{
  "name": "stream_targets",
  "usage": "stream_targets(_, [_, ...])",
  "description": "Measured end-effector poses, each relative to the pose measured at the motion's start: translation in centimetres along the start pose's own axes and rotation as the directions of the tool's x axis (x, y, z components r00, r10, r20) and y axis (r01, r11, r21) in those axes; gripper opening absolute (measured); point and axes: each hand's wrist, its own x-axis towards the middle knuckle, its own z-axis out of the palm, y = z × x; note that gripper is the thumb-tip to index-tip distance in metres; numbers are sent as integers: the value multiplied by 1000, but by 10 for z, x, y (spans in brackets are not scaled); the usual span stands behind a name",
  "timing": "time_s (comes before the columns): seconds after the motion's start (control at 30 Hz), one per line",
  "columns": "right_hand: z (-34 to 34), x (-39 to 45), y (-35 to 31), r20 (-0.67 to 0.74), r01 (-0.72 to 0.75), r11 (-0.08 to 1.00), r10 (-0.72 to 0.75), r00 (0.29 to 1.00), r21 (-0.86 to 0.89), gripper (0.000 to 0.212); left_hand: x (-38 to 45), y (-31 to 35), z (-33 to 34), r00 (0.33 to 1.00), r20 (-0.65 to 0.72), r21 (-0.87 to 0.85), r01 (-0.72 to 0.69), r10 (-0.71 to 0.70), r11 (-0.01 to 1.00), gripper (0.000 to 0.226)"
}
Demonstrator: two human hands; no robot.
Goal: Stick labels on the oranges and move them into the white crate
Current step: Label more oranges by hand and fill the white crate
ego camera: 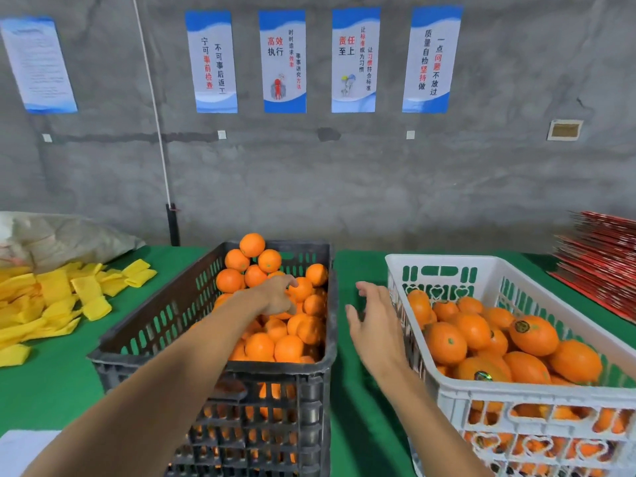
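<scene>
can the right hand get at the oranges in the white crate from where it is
Probably yes: the right hand hovers open just left of the white crate, whose top is open, with nothing over its oranges.

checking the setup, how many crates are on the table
2: a dark crate at centre under the left hand, and a white crate to its right.

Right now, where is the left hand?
In the head view, the left hand is left of centre, inside the black crate, resting on the piled oranges.
</scene>
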Motion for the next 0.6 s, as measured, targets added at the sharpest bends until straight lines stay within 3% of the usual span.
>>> stream_targets(0.3, [51, 89, -1, 141, 123, 990, -133, 981, 75, 29, 69, -18, 9, 963, 146, 252, 186, -227, 950, 87])
stream_targets(0.37, [57, 99, 1, 160, 123, 988, -138, 977, 96, 28, 79, -27, 13, 956, 161, 220, 209, -247, 953, 87])
stream_targets(0.5, [63, 104, 3, 190, 92, 988, -115, 975, 125, 26, 78, -27, 11, 967, 155, 118, 187, -204, 975, 80])
stream_targets(0.6, [59, 100, -1, 207, 82, 987, -109, 972, 135, 26, 65, -7, -6, 998, 20, 77, 58, -60, 995, 77])
